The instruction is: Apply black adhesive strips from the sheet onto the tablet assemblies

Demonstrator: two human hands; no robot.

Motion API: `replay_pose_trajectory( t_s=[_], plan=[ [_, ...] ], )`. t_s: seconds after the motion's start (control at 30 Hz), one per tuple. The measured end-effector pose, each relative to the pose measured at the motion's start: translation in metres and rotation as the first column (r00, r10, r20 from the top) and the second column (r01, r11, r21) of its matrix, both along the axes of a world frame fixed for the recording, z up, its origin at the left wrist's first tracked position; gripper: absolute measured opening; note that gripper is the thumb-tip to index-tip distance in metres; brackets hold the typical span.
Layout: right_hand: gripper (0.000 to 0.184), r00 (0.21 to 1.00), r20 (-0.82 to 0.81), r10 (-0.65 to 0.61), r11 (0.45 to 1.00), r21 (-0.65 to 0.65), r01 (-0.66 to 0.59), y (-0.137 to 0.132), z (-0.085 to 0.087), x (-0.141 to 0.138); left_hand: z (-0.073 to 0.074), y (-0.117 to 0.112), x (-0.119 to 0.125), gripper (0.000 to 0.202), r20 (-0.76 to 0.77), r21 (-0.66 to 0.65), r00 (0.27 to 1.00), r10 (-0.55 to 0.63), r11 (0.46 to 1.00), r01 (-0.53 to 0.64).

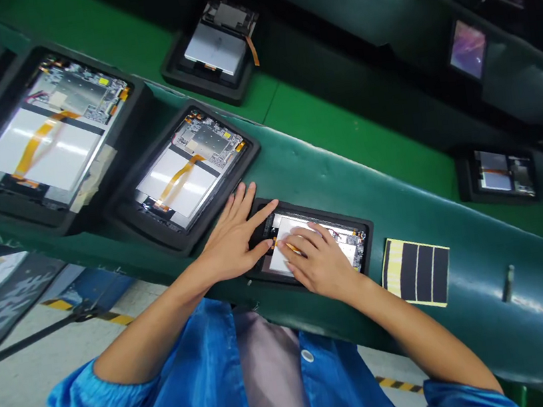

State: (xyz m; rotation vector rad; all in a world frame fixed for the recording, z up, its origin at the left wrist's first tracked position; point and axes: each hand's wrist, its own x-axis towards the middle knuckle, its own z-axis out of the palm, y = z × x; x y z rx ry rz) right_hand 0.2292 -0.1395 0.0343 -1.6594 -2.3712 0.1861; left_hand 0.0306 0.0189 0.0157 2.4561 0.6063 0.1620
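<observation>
Directly in front of me an opened tablet (pixel 280 266) lies in a black foam tray (pixel 367 234), its white battery and circuit board exposed. My left hand (pixel 235 235) rests at the tray's left end with its fingers spread, holding nothing. Its thumb reaches the tablet's left edge. Over the middle of the tablet, my right hand (pixel 322 260) has its bent fingers apart, with the fingertips on the orange ribbon cable (pixel 294 247). That hand hides much of the battery and part of the board.
A card with black adhesive strips (pixel 423 273) lies right of the tray. To the left are another opened tablet (pixel 191 171) and a larger-looking one (pixel 57 136) in trays. More trayed tablets (pixel 217 49) sit on the green belt (pixel 309 114) beyond. A metal peg (pixel 508 283) stands at right.
</observation>
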Motion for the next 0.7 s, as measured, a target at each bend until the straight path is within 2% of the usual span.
replay_pose_trajectory(
  t_s=[0.7],
  plan=[
    [0.038,1.000,-0.011,0.007,1.000,0.006,-0.007,0.0004,0.0008,-0.0002,0.0021,-0.0005,0.0033,0.072,-0.039,-0.059,0.999,0.029,0.998,-0.031]
  ],
)
